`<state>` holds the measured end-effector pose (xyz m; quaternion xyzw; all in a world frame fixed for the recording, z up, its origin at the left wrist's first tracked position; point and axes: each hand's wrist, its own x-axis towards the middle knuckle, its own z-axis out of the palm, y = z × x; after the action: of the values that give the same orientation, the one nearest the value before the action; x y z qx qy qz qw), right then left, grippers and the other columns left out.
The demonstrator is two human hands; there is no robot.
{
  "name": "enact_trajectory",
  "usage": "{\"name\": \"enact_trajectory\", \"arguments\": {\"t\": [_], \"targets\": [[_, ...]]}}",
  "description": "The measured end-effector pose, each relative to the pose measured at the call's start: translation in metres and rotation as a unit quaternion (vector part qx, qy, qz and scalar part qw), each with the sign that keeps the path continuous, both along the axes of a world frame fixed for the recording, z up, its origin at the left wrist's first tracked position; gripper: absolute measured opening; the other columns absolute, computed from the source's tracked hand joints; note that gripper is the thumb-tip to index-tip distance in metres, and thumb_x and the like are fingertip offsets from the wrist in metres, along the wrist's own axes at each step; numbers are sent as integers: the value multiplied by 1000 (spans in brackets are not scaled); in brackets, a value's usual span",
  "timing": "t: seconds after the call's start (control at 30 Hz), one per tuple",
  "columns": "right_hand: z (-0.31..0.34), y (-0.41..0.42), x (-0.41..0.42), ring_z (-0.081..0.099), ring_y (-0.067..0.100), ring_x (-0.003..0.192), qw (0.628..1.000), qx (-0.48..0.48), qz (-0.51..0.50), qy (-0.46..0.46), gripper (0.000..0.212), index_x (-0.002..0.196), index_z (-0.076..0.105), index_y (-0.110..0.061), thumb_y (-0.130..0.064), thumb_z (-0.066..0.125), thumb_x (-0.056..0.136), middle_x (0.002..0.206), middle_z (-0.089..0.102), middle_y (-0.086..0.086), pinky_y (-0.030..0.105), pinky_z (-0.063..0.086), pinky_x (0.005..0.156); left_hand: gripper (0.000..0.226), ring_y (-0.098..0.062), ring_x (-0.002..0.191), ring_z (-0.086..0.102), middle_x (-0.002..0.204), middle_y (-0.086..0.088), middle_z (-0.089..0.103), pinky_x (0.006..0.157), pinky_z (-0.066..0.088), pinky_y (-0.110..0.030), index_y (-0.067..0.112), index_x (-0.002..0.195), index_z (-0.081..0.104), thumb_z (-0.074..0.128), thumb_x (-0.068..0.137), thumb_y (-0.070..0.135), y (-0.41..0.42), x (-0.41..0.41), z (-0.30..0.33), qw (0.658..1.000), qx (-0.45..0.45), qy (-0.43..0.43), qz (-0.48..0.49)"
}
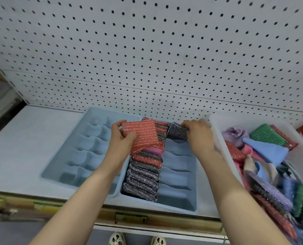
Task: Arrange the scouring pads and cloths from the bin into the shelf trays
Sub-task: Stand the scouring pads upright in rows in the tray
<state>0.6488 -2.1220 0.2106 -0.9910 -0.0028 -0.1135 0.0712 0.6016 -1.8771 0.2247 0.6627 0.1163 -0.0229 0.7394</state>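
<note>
Your two forearms reach up from the lower frame. Your left hand (pixel 121 138) grips a red scouring pad (pixel 141 134) above the pad row in the centre tray (pixel 178 175). Your right hand (pixel 198 135) pinches a dark pad (pixel 176 132) at that tray's far end. Mixed pads and cloths fill the white bin (pixel 216 124) at right.

A white pegboard (pixel 164 50) backs the shelf; two shoes (pixel 138 240) show below.
</note>
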Motion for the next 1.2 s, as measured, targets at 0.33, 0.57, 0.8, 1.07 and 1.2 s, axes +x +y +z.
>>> {"name": "enact_trajectory", "arguments": {"t": [0.33, 0.57, 0.8, 1.07, 1.2], "targets": [[-21, 15, 5, 53, 30, 108, 999, 51, 0, 19, 34, 123, 66, -15, -6, 58, 91, 112, 69, 9, 36, 42, 86, 51, -18, 101, 63, 113, -1, 65, 84, 57, -39, 28, 127, 45, 65, 89, 1, 11, -8, -6, 1000, -12, -19, -15], [20, 56, -22, 61, 13, 100, 912, 370, 160, 77, 37, 120, 64, -23, -40, 70, 87, 114, 64, -3, 28, 50, 87, 38, -16, 93, 63, 113, -2, 63, 70, 56, -36, 29, 118, 54, 60, 92, 1, -5, -5, -5, 996, -45, -40, -63], [17, 45, -27, 50, 10, 64, 895, 431, 106, 46, 20, 89, 56, -17, -19, 75, 84, 76, 59, -3, 28, 43, 60, 38, -14, 84, 67, 101, 4, 66, 70, 60, -37, 20, 120, 55, 61, 90, -2, -14, -7, -2, 994, -65, -26, -87], [14, -14, -21, 59, 36, 92, 969, 240, -12, -63, 22, 112, 65, -11, -13, 59, 91, 95, 69, 11, 39, 45, 78, 47, -11, 86, 63, 109, -1, 65, 69, 54, -34, 31, 118, 50, 61, 90, -5, -5, -10, -11, 998, -6, -40, -37], [9, -14, -19, 59, 31, 94, 988, 149, 19, -46, 21, 107, 69, -11, -8, 66, 86, 100, 66, 9, 34, 40, 77, 43, -4, 83, 67, 111, 0, 67, 69, 55, -32, 26, 121, 49, 64, 90, 0, 0, -13, -14, 999, 12, -35, -36]]}}
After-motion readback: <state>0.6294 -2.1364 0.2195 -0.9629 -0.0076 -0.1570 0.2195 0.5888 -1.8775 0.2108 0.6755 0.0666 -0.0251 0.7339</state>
